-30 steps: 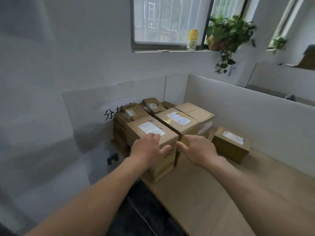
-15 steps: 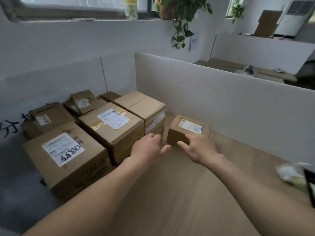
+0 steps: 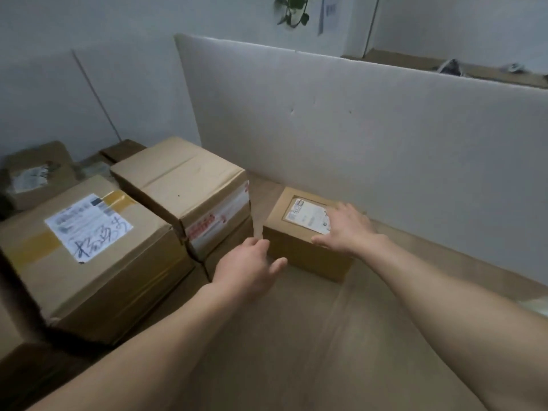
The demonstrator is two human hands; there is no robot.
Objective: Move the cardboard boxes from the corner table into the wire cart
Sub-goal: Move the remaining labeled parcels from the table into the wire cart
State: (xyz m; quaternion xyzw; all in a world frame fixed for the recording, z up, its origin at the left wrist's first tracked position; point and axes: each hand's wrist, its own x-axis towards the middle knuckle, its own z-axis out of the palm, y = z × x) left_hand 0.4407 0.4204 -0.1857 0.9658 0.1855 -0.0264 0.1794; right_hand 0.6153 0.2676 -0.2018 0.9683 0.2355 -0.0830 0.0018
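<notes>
A small cardboard box with a white label on top stands alone on the wooden table, close to the white partition. My right hand lies flat on its top right part, fingers spread. My left hand is at the box's near left corner, fingers apart, touching or almost touching its side. Left of it stand a plain taped box on another box and a large box with a handwritten label. The wire cart is out of view.
A white partition runs along the back of the table. More small boxes sit in the far left corner against the wall. A plant hangs above. Something pale lies at the right edge.
The view swung right and down, closer to the table. Both hands moved away from the large stacked boxes to the small lone box; my right hand now rests on its top.
</notes>
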